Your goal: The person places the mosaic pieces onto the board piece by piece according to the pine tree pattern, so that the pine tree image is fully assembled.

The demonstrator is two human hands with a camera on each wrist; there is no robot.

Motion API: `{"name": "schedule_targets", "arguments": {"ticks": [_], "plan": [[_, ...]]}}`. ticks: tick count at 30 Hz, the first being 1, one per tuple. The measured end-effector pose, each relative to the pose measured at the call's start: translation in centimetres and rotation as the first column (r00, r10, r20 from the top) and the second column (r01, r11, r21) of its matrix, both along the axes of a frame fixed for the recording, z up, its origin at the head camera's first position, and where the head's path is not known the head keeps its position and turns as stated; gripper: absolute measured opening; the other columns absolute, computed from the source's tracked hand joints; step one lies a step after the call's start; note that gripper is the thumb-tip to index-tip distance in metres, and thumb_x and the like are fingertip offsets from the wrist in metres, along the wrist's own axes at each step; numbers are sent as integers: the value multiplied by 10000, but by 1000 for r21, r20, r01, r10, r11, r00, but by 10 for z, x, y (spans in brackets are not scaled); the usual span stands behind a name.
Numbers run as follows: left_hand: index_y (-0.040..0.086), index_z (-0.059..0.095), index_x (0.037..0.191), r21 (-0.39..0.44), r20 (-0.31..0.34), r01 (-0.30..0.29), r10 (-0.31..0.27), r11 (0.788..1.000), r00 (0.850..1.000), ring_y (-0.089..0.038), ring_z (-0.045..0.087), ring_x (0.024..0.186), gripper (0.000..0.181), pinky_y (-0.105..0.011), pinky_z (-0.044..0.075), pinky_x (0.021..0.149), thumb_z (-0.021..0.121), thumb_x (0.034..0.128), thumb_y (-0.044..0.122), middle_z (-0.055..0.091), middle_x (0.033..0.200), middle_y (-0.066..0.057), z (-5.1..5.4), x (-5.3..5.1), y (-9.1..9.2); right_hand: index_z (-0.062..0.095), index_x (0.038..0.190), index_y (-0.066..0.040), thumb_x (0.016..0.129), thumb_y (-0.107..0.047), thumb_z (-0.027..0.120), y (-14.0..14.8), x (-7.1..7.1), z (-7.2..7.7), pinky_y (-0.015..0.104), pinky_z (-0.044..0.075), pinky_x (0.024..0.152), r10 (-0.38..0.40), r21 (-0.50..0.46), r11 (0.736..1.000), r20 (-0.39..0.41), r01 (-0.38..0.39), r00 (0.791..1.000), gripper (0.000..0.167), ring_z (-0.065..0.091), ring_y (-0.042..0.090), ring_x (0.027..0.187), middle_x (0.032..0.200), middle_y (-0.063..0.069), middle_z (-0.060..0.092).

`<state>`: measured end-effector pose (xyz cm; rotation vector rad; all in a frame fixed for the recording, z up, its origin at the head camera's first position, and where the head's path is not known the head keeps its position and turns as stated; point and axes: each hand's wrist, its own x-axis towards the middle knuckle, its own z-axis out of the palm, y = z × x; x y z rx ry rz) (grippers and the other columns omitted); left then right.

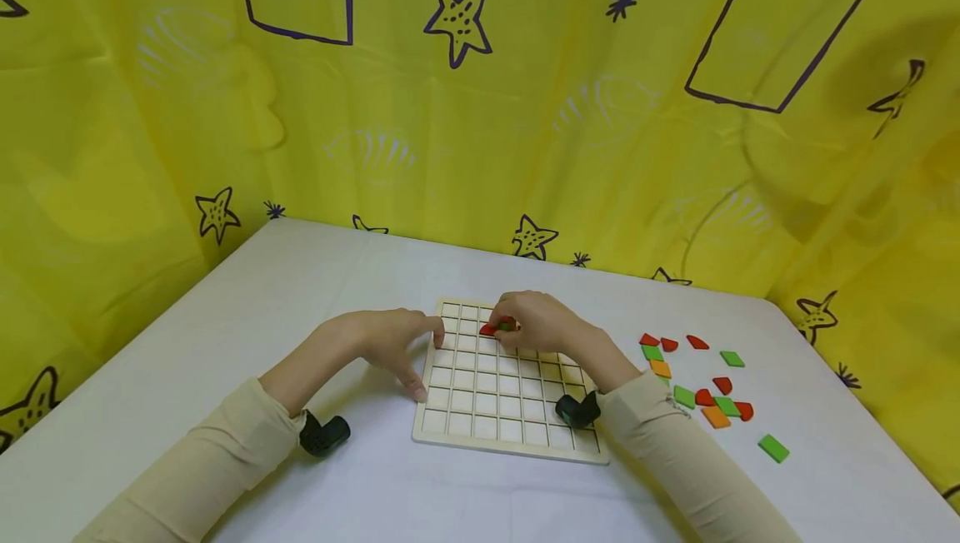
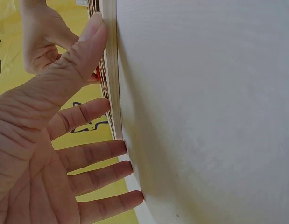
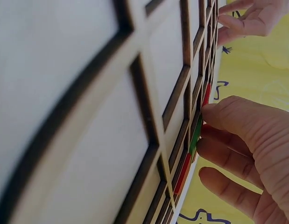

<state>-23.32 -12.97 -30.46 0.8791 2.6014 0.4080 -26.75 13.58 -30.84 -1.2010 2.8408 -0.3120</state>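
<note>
The pale wooden grid board (image 1: 485, 404) lies on the white table. My left hand (image 1: 390, 341) is spread along its left side, thumb and fingers at the edge; in the left wrist view the thumb (image 2: 90, 39) rests on the rim. Over the board's upper part, my right hand (image 1: 542, 322) pinches a green piece (image 1: 507, 324) between thumb and fingertips. Beside it on the grid is a red piece (image 1: 487, 330). The right wrist view shows the green piece (image 3: 195, 135) between a red piece (image 3: 182, 174) and another red piece (image 3: 206, 94), at the fingertips.
Right of the board lie scattered loose pieces: several red, such as one quarter-round (image 1: 697, 342), several green, such as one rectangle (image 1: 773, 448), and orange ones (image 1: 716, 416). A yellow patterned curtain (image 1: 465, 135) hangs behind the white table (image 1: 315, 276).
</note>
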Motion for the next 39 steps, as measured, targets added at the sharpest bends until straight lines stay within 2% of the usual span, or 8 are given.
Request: {"name": "schedule_targets", "arguments": {"ticks": [7,17,26,39], "plan": [[207,565,1167,-4,3,-3,3,1000,1000,-198,544,1117,615,-433,451,1001,938,719,402,611,1240,-23,1,1,0,785,1069,-121,947,-125,715,1,-2,-2,298,499,761,28,7,1000,-21,-27,999,140,591,117,805,979,-25,686],[209,566,1173,-3,3,0,0,1000,1000,-197,544,1117,616,-433,451,1000,938,721,400,610,1254,-25,-1,-1,0,789,1041,-98,935,-121,734,5,2,0,321,502,779,-3,11,1000,-5,3,1000,121,590,127,809,1023,-2,708],[211,567,1172,-10,-2,-3,3,1000,1000,-213,540,1145,615,-457,444,1031,939,719,396,607,1286,-42,2,2,0,781,1064,-105,938,-131,735,23,14,9,321,536,789,-7,-7,1000,-39,6,999,137,652,109,858,1023,-14,716],[190,568,1170,-4,-8,28,-28,1000,1000,-204,544,1124,614,-432,444,1018,935,723,396,610,1266,-42,1,-1,0,774,1073,-107,945,-153,740,53,33,15,334,555,795,-72,-9,997,-63,72,995,140,665,142,896,1058,-6,714]]}}
